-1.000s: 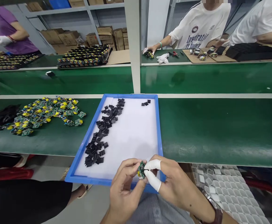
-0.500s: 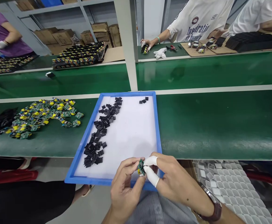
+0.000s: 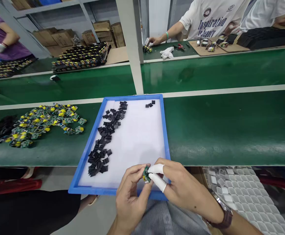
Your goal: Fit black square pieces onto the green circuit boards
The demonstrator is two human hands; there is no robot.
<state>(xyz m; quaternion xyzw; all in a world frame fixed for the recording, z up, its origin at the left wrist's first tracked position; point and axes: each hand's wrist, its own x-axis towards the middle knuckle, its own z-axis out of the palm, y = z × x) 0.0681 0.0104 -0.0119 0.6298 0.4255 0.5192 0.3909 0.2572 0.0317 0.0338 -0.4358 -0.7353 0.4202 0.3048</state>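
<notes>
My left hand point(image 3: 134, 189) pinches a small green circuit board point(image 3: 146, 174) with a bit of yellow on it, over the near edge of a blue-rimmed tray point(image 3: 168, 150). My right hand point(image 3: 174, 179) meets the board from the right, white finger covers on its thumb and forefinger. Those two tips are closed together against the board's side; whatever is between them is hidden. Many small black plastic pieces point(image 3: 105, 130) lie along the tray's left side. A few more black pieces point(image 3: 150, 104) sit at its far right corner.
Left of the tray, a heap of circuit boards point(image 3: 46, 119) with yellow parts lies on the green bench point(image 3: 218, 130), beside a dark pile point(image 3: 2, 127). Pale plastic pieces point(image 3: 250, 192) fill the lower right. Across the bench, a co-worker's hand point(image 3: 154, 40) is near a glove point(image 3: 167, 53).
Both my hands stay at the board, with the right fingertips shifted slightly left against it. The co-worker's hand across the bench has lowered its part to the surface. The view has tilted slightly.
</notes>
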